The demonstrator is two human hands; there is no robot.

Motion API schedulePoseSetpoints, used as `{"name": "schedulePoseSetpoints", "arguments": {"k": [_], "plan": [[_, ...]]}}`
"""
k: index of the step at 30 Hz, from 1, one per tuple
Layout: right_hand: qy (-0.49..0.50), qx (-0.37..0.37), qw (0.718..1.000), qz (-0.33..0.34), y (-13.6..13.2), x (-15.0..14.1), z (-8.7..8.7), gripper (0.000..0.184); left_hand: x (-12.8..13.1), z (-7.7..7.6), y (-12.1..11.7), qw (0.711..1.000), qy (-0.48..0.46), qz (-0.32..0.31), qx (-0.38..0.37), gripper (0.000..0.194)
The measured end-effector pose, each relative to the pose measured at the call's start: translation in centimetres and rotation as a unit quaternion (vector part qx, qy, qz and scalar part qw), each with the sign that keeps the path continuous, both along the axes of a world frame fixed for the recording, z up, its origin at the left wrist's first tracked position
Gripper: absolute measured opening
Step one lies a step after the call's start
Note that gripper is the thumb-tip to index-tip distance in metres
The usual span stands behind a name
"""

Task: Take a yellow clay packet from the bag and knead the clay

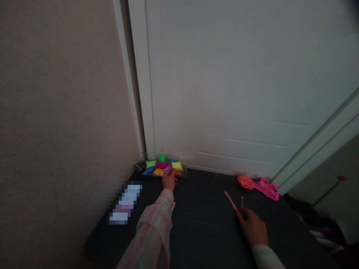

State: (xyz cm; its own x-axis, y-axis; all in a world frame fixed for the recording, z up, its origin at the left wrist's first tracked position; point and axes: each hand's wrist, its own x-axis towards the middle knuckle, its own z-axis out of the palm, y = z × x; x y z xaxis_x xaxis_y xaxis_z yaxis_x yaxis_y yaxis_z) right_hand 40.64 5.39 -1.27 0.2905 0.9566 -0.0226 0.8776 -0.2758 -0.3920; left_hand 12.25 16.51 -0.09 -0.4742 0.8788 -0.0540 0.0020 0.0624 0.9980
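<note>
so, the left hand (169,180) is overlapping the near right part of the clear bag of coloured packets (161,164), which is lying in the far left corner of the dark table (202,216), just before the white door (224,86). the bag's long axis is running left to right, crosswise to the left sleeve (155,226), and most of it is stretching off to the left of the fingers. the yellow packet (177,165) is sitting just beyond them, slightly to the right. whether those fingers are pinching anything, i cannot tell. the right hand (253,226) is pinching a thin pink item (230,200) with two ends showing, the longer one pointing away and to the left, well apart from the bag, leaving the left hand nearer. beyond the right hand, an orange ruffled piece (246,182) and a crumpled pink piece (267,189) are lying side by side.
</note>
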Motion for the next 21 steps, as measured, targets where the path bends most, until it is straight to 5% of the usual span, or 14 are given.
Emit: {"name": "schedulePoseSetpoints", "arguments": {"k": [9, 21], "plan": [[0.0, 0.011, 1.0, 0.007, -0.1, -0.1, -0.1, 0.033, 0.3, -0.3, 1.6, 0.999, 0.013, 0.032, -0.037, 0.027], [0.008, 0.014, 1.0, 0.004, -0.1, 0.1, -0.1, 0.033, 0.4, 0.6, 1.5, 0.985, -0.151, 0.03, -0.083, 0.03]]}}
